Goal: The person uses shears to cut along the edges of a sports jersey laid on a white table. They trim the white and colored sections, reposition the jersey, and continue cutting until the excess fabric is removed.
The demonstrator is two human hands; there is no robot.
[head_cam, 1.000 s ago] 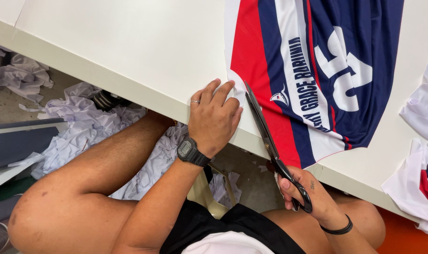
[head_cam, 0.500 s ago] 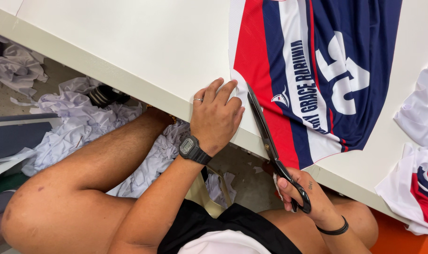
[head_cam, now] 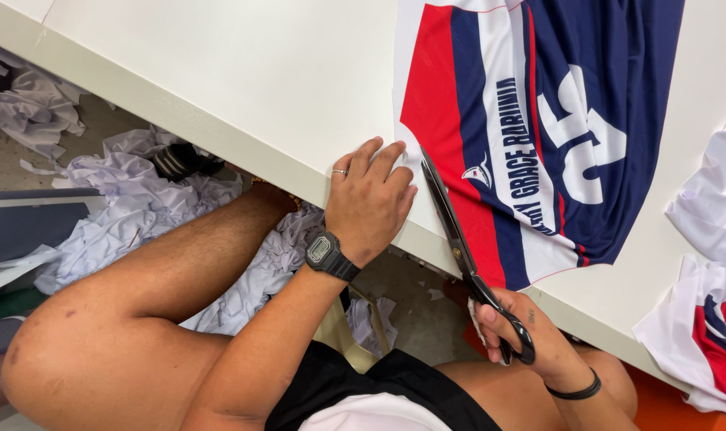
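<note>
Scissors (head_cam: 459, 239) in right hand (head_cam: 522, 331)

A single head-worn view looks steeply down, close over the bench (head_cam: 219, 72) edge, lap and floor filling the lower left.

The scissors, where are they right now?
In the right hand, lower right of the head view; the scissors run along the printed fabric's red edge beside the left hand.

A white tabletop (head_cam: 219, 72) runs diagonally; below its near edge, crumpled white paper scraps (head_cam: 132, 207) litter the grey floor (head_cam: 100, 128).
</note>
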